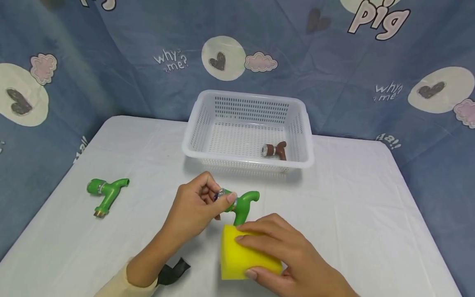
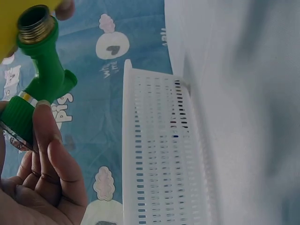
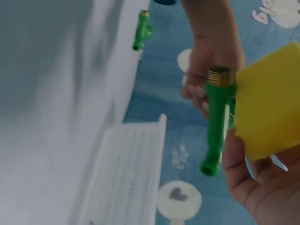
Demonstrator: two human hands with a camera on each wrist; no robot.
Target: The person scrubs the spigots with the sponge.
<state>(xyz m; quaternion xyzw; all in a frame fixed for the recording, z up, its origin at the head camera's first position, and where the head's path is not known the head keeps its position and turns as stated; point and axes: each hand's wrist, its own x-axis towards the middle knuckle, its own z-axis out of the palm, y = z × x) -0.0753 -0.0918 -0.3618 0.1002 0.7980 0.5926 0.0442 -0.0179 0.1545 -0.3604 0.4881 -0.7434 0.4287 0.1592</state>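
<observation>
A green tap with a silver-ended knob is pinched by the knob end in my left hand. My right hand grips a yellow sponge, which is up against the tap's threaded inlet end. In the left wrist view the brass thread of the tap faces up beside the sponge. The right wrist view has the sponge touching the side of the tap, with the spout pointing toward the basket side.
A white perforated basket stands at the back of the white-covered table, with a brown tap inside at its right. Another green tap lies on the left. A black strap hangs by my left sleeve. Patterned blue cloth surrounds the table.
</observation>
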